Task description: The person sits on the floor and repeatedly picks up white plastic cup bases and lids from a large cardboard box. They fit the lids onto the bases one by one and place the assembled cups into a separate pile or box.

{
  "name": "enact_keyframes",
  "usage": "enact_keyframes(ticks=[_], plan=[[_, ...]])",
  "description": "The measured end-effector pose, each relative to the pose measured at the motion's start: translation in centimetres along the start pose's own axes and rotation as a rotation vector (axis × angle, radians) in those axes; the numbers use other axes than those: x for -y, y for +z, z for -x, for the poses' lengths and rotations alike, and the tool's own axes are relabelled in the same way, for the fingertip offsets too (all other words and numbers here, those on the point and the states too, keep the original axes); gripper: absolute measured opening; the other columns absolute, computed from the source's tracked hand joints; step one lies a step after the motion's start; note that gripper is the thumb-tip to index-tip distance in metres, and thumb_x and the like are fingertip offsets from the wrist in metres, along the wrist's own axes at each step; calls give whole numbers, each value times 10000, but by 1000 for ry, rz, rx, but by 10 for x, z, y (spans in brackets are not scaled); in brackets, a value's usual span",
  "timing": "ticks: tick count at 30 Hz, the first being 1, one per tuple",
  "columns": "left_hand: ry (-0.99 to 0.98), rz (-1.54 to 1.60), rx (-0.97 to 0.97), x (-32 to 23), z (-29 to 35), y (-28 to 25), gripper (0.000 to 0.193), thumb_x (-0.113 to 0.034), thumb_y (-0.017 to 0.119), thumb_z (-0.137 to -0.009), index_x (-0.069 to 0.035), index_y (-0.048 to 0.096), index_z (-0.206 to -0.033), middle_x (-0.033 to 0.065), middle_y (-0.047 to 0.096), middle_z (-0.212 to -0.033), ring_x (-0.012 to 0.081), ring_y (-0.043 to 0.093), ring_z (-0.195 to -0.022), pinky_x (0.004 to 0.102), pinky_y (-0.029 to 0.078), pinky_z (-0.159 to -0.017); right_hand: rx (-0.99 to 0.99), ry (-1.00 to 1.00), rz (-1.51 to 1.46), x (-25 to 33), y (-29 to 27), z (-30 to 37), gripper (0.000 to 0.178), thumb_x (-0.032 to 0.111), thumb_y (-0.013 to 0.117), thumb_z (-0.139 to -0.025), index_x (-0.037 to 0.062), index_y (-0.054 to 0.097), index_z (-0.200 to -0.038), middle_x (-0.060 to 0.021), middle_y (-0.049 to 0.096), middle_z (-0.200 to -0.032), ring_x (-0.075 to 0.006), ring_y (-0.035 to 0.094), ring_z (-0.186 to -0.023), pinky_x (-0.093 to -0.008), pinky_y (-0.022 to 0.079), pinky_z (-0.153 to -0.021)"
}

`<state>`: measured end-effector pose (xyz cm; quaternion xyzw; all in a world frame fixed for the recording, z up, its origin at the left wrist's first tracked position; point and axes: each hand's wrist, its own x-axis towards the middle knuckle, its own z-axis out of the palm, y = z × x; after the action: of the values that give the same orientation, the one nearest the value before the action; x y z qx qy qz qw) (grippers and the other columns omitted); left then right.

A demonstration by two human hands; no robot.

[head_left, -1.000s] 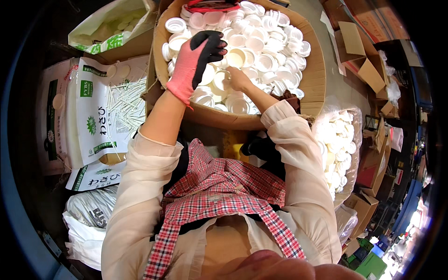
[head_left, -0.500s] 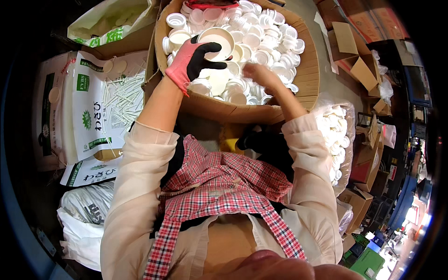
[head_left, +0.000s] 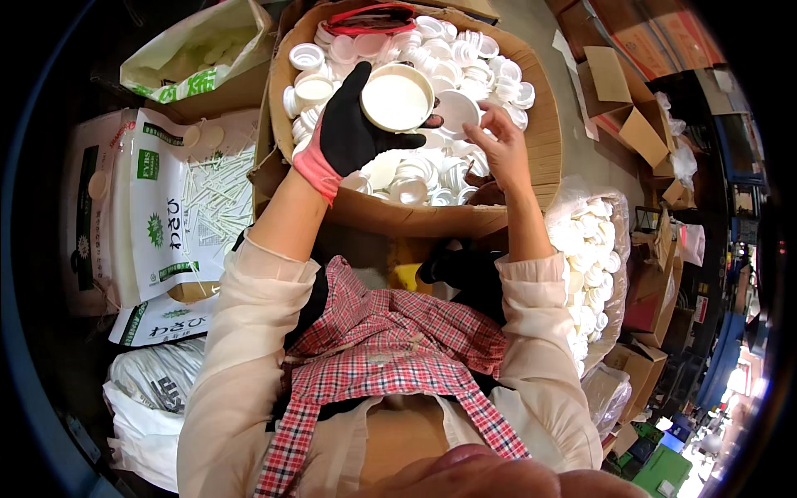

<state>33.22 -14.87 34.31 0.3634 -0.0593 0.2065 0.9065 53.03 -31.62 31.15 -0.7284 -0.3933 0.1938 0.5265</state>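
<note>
My left hand [head_left: 353, 129], in a black and pink glove, holds a round cream-white lid [head_left: 397, 98] with a raised rim. Its thumb and fingers reach around the lid's edge, and the hollow side faces up. Just to the right, my bare right hand [head_left: 505, 149] pinches the edge of a thin, translucent white disc [head_left: 457, 114] between thumb and fingers. The disc is close beside the lid; whether they touch I cannot tell. Beneath both hands, many loose white plastic lids [head_left: 411, 181] fill a large cardboard box [head_left: 407, 221].
A red-edged pouch [head_left: 369, 20] lies at the box's far side. On the left, white sticks [head_left: 216, 187] are spread over a printed sheet [head_left: 158, 241], with an open bag [head_left: 195, 62] behind. A clear bag of white pieces [head_left: 594, 266] stands right; opened cartons [head_left: 623, 100] lie beyond.
My left hand has turned and lowered slightly, tilting the lid face-up. My right hand has drawn back from the pile to the right and now has the translucent disc in its fingers.
</note>
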Motion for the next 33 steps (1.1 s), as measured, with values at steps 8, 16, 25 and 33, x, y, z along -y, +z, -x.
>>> enact_keyframes(ticks=[8,16,25,33], plan=[[408,-1538,-69,2,-4,12,691,-282,797,-723,-5,483,-1273,134,629,-1172,247,610,-1091,348,480,-920,236,125,-1023,31,-6,27,451,-6,712,-741,115,506,-1123,-137,498,-1309,-309,547,-1155,-519,508,-939],[-171,561,49,5,-12,13,768,-480,490,-922,7,229,-1456,235,292,-1490,397,296,-1376,535,269,-1102,225,64,-1201,31,-21,31,535,160,588,-884,158,385,-1378,-119,414,-1407,-323,446,-1282,-522,480,-958],[490,-1380,-46,27,-14,25,459,-296,770,-772,-46,636,-1133,58,688,-1082,199,653,-966,302,502,-845,-47,-135,-764,49,-26,36,399,11,528,-883,-15,479,-1278,-163,505,-1288,-253,542,-1165,-384,464,-977],[476,-1568,110,30,0,29,499,-136,654,-852,-24,488,-1309,110,559,-1299,221,555,-1157,314,393,-1022,-52,-873,297,79,9,47,609,-74,743,-599,61,580,-1170,-175,512,-1270,-344,509,-1163,-409,443,-950]])
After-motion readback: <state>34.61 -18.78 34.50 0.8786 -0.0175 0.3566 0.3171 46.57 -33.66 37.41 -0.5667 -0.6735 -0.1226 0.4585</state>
